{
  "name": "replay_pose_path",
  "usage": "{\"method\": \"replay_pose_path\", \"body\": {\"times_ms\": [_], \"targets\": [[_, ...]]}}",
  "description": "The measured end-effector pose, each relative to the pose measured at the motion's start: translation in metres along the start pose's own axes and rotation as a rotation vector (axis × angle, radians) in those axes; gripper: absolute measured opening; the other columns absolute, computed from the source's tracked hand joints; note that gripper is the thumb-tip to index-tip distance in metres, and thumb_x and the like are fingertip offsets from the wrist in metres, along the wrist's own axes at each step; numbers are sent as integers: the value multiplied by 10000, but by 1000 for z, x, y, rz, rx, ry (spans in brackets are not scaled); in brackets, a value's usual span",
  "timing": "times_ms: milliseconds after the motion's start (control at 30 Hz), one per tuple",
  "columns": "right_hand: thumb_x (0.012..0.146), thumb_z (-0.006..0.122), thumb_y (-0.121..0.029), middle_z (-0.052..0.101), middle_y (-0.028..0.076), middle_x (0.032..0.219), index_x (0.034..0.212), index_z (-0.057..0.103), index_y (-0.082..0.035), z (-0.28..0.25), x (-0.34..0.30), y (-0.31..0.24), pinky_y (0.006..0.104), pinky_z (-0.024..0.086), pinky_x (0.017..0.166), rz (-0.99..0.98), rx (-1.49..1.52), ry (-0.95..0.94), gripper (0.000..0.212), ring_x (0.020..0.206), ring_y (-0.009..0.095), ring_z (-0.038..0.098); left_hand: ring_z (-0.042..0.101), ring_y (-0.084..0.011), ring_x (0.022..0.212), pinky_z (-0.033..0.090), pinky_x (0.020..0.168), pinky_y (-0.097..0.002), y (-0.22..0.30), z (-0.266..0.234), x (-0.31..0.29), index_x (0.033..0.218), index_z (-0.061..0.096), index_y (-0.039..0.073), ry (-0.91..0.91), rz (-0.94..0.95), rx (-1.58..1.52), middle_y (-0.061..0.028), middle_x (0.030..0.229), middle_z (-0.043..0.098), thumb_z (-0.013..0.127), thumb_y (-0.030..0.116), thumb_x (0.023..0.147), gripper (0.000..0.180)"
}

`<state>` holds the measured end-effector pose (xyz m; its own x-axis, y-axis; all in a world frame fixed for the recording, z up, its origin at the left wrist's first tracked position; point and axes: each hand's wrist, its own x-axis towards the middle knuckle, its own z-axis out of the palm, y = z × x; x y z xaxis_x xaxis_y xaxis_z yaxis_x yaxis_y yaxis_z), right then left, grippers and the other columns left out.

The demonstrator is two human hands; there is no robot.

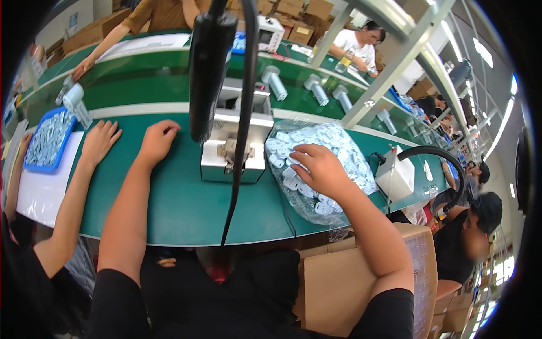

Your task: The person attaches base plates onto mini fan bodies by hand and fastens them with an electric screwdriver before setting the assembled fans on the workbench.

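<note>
My right hand [323,171] is over a clear plastic bag [307,210] full of small light-blue plastic parts [336,142]. Its fingers are apart and touch the parts on the bag's left side, with nothing visibly gripped. On the green table my left hand [158,143] rests with its fingers curled in, and nothing shows in it. Between my hands stands a metal box-shaped machine [231,161] with a small fixture on its front. A black cylindrical tool [210,76] hangs in front of it, covering part of it.
A co-worker's hand [100,141] lies left of mine, near a blue tray [40,166] of small parts. A white box [395,175] with a black flexible tube stands right of the bag. Light-blue handheld devices [275,83] sit on the green conveyor beyond. A cardboard box [339,282] is below the table.
</note>
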<state>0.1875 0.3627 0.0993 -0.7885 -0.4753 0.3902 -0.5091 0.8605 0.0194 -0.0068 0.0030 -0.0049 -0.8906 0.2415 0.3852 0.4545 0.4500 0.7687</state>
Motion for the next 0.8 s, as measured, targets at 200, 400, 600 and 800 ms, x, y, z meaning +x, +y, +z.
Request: {"method": "replay_pose_path", "body": {"times_ms": [200, 400, 600, 800], "targets": [[743, 641, -61, 599, 74, 718, 859, 621, 5, -68, 20, -105, 287, 473, 472, -588, 42, 450, 136, 575, 206, 592, 630, -251, 706, 487, 657, -326, 41, -22, -16, 892, 660, 14, 195, 61, 119, -150, 788, 649, 559, 95, 823, 147], [786, 502, -197, 548, 263, 1173, 1063, 557, 92, -39, 75, -243, 457, 337, 1049, -568, 256, 203, 403, 1144, 382, 512, 503, -158, 586, 395, 534, -254, 112, -29, -33, 908, 632, 14, 353, 373, -91, -80, 753, 581, 553, -28, 826, 122], [826, 558, -357, 451, 285, 1302, 1197, 532, 46, 62, 139, -271, 510, 210, 1101, -204, 140, 142, 548, 1283, 452, 341, 573, -204, 632, 443, 571, -281, 85, -18, -25, 876, 638, 2, 367, 362, -80, -110, 758, 605, 568, -10, 816, 93], [829, 571, -318, 604, 203, 963, 933, 619, 10, 57, 125, -292, 440, 433, 855, -498, 573, -233, 348, 965, 365, 560, 606, -208, 679, 483, 656, -293, 34, -23, -14, 894, 644, -1, 184, 63, -34, -126, 787, 637, 578, 71, 818, 124]]}}
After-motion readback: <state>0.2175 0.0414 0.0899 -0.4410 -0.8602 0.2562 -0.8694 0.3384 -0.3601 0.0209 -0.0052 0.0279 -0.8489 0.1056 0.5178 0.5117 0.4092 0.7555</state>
